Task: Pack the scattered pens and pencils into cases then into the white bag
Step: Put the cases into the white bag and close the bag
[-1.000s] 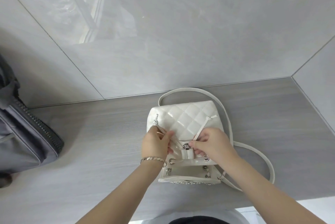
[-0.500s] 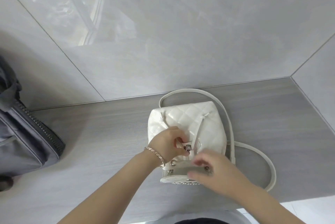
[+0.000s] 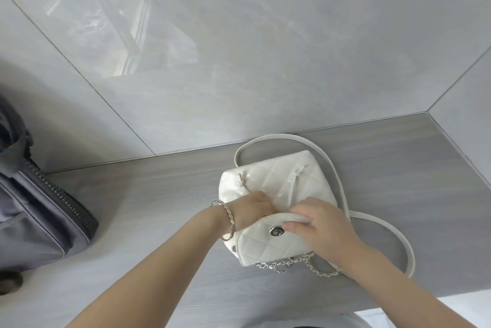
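The white quilted bag (image 3: 268, 176) lies on the grey table, its long strap (image 3: 388, 229) looping to the right and a silver chain (image 3: 297, 265) hanging at its near edge. Its flap (image 3: 268, 244), with a round metal snap, is lifted and folded toward me. My right hand (image 3: 321, 224) grips the flap's upper edge, thumb beside the snap. My left hand (image 3: 252, 210), a bracelet on its wrist, rests on the bag by the drawstring opening, its fingers hidden behind the flap. No pens, pencils or cases are in view.
A dark grey zipped bag (image 3: 34, 210) sits at the table's left edge. A glossy tiled wall (image 3: 239, 48) rises right behind the white bag. The table's near edge (image 3: 398, 298) runs just under my right forearm.
My right hand has taken hold of the flap and raised it toward me over the bag's mouth. My left hand stayed at the drawstring opening.
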The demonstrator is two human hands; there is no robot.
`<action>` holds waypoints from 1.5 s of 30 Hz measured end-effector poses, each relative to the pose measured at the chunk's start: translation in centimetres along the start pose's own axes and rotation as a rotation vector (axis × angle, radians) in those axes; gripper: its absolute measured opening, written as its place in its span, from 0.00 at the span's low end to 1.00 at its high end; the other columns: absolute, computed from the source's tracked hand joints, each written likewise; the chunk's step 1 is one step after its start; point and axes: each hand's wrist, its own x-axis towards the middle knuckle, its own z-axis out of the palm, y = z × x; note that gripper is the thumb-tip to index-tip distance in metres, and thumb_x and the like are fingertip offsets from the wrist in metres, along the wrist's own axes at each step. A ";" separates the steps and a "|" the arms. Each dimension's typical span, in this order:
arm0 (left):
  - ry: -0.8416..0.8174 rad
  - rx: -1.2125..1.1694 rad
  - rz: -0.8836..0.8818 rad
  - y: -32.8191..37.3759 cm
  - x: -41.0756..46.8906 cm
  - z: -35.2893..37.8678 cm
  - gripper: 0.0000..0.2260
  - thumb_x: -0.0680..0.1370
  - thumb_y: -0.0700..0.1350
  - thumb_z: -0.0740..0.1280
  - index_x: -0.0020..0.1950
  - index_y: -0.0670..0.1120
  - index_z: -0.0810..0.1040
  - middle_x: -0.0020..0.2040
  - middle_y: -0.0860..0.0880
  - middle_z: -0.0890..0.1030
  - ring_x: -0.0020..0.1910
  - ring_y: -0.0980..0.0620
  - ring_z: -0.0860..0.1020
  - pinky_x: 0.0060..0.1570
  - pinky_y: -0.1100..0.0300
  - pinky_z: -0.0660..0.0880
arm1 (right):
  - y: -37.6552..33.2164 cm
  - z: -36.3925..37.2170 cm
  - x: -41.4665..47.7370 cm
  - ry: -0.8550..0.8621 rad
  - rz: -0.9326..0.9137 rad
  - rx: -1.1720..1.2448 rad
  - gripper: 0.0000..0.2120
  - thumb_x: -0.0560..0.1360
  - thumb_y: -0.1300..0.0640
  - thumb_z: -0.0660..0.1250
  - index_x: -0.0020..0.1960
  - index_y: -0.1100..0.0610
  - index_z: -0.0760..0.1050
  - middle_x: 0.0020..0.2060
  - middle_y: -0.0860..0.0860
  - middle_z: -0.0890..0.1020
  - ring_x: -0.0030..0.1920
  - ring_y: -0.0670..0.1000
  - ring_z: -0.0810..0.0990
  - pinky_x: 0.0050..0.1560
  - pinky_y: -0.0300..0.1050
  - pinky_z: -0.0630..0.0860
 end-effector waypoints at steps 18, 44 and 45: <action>0.207 0.325 0.068 -0.6 1.0 2.1 0.18 0.77 0.59 0.59 0.31 0.52 0.65 0.38 0.55 0.65 0.41 0.54 0.69 0.44 0.62 0.64 | 2.2 0.1 0.4 0.083 0.243 0.479 0.06 0.69 0.62 0.72 0.36 0.52 0.82 0.34 0.59 0.80 0.34 0.46 0.74 0.36 0.38 0.67; 0.293 0.055 -0.212 1.5 1.2 2.4 0.18 0.74 0.52 0.66 0.29 0.47 0.65 0.29 0.50 0.68 0.36 0.48 0.68 0.36 0.58 0.63 | 1.4 5.1 -0.9 0.655 -0.215 -0.243 0.09 0.68 0.58 0.67 0.30 0.58 0.79 0.26 0.50 0.77 0.33 0.50 0.73 0.34 0.39 0.70; 0.298 0.055 -0.214 1.6 1.2 2.4 0.18 0.74 0.52 0.66 0.29 0.47 0.65 0.29 0.50 0.68 0.36 0.47 0.69 0.35 0.58 0.63 | 1.2 5.2 -0.8 0.650 -0.179 -0.230 0.10 0.69 0.58 0.66 0.29 0.58 0.77 0.25 0.50 0.76 0.32 0.50 0.73 0.33 0.38 0.69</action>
